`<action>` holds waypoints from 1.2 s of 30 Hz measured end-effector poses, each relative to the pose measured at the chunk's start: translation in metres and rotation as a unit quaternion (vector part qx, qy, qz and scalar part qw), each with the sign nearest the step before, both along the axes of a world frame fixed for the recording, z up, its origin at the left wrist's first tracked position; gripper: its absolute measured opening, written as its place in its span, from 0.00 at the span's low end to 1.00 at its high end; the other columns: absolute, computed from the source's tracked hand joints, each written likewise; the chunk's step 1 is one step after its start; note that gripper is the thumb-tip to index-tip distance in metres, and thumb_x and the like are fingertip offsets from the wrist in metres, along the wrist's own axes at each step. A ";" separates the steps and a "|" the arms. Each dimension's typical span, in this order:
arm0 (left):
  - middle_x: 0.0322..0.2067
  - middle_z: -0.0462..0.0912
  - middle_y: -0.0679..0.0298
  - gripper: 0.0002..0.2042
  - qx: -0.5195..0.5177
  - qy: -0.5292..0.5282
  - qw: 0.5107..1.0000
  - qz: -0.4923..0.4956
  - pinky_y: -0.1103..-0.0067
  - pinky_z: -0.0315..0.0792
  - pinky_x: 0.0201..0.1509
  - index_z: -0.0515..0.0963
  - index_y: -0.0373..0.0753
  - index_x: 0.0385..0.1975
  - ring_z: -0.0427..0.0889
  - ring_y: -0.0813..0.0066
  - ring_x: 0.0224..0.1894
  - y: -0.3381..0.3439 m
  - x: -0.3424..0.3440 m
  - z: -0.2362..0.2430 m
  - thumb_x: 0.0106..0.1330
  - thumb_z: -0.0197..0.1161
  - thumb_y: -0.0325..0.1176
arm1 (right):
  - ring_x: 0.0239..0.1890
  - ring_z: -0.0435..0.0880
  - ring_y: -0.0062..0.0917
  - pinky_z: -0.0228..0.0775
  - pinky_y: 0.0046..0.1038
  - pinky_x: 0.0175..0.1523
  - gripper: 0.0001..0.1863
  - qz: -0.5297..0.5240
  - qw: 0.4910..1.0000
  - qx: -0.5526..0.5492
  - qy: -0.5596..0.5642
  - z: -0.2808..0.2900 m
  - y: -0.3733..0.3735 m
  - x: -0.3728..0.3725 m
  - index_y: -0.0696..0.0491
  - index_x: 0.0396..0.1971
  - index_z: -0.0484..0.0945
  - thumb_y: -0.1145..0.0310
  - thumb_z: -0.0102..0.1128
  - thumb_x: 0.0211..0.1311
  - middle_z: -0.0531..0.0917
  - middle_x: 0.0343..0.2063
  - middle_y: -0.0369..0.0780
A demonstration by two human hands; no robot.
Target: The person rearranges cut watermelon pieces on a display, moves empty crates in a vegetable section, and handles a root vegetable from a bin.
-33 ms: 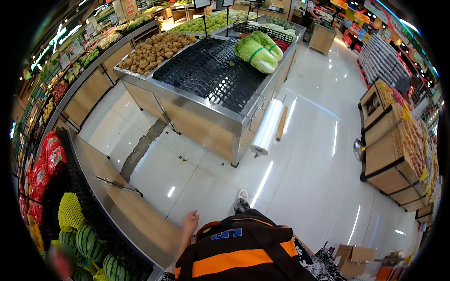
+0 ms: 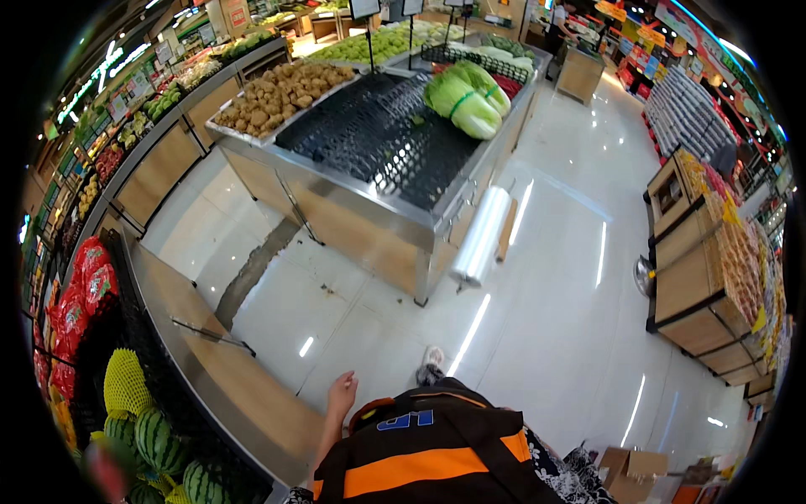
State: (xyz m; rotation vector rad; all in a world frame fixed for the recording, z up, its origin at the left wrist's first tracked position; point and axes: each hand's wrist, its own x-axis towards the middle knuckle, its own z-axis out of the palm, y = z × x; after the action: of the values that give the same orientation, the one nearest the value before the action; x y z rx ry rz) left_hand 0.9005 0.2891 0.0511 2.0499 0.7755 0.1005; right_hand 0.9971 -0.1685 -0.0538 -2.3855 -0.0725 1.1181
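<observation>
My left hand [image 2: 342, 392] hangs low beside my apron, its fingers curled in with nothing visible in them. It touches nothing and is nearest to the wooden side of the left produce stand [image 2: 281, 395]. My right hand is out of sight behind the black and orange apron [image 2: 411, 466]. Ahead stands a metal-edged display table [image 2: 357, 244]. On it lie potatoes [image 2: 277, 99] and a head of napa cabbage [image 2: 468, 102] tied with a green band, on black crates [image 2: 369, 139]. At its near right corner hangs a roll of clear plastic bags [image 2: 484, 239].
Netted watermelons [image 2: 159, 441] and red bags [image 2: 86, 277] fill the stand at left. Wooden bins of packaged goods [image 2: 697, 260] line the right side. An open cardboard box [image 2: 634, 470] sits at lower right. Another person [image 2: 561, 32] stands far off by a wooden counter [image 2: 579, 74].
The view has shifted slightly, so the display table appears a little lower and farther right. My left hand has barely moved.
</observation>
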 end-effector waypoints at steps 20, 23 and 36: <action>0.45 0.69 0.54 0.12 0.282 -0.242 0.883 -0.288 0.71 0.68 0.45 0.72 0.34 0.38 0.71 0.58 0.44 0.162 0.594 0.161 0.52 0.52 0.24 | 0.36 0.78 0.34 0.68 0.29 0.41 0.19 -0.433 0.901 0.027 -0.022 0.103 0.086 0.170 0.58 0.34 0.76 0.57 0.53 0.51 0.79 0.29 0.48; 0.54 0.61 0.59 0.12 0.399 -0.091 0.833 -0.372 0.69 0.67 0.47 0.74 0.36 0.34 0.66 0.62 0.50 0.175 0.678 0.141 0.48 0.54 0.24 | 0.36 0.78 0.33 0.68 0.29 0.41 0.19 -0.489 0.872 -0.020 -0.031 0.111 0.113 0.171 0.58 0.34 0.76 0.57 0.52 0.52 0.79 0.29 0.48; 0.53 0.64 0.57 0.14 0.479 -0.129 0.761 -0.418 0.65 0.50 0.60 0.75 0.42 0.39 0.60 0.64 0.57 0.190 0.824 0.058 0.57 0.44 0.30 | 0.33 0.79 0.32 0.69 0.27 0.38 0.18 -0.567 0.823 -0.043 -0.010 0.128 0.219 0.212 0.59 0.35 0.75 0.59 0.51 0.53 0.79 0.28 0.46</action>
State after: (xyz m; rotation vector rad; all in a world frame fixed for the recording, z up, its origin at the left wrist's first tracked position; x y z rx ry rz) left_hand 1.7243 0.4794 0.1087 3.0577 -0.5834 0.3076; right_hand 1.2090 0.0507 0.0741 -1.8982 1.2392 0.4774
